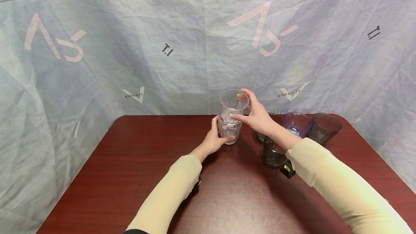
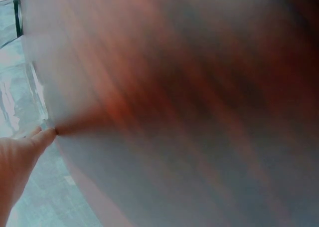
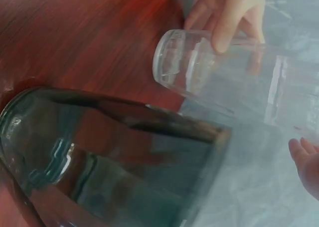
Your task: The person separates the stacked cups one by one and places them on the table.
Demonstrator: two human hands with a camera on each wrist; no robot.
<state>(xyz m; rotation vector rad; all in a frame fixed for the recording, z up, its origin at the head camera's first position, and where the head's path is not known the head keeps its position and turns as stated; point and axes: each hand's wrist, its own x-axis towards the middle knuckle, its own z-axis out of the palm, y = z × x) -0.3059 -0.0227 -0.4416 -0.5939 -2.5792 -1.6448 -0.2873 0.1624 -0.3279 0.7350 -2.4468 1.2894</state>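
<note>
A clear drinking glass [image 1: 229, 134] stands upright on the table. My left hand [image 1: 210, 141] holds it from the left, with the thumb on its near side. A second clear glass [image 1: 234, 99] sits upright above it, its base inside the mouth of the lower one. My right hand [image 1: 257, 116] grips this upper glass from the right, between thumb and fingers. In the right wrist view the left hand [image 3: 232, 15] is round the lower glass [image 3: 187, 65], and part of the right hand [image 3: 308, 164] shows at the edge. The left wrist view catches only the left thumb side [image 2: 22, 159].
Right of the hands stand a dark grey glass [image 1: 274, 156], a blue glass [image 1: 297, 121] and a smoky glass [image 1: 325, 128]. Another dark glass [image 1: 261, 137] is partly hidden behind the right wrist. The red-brown table [image 1: 136, 161] ends at a hanging grey cloth [image 1: 182, 75].
</note>
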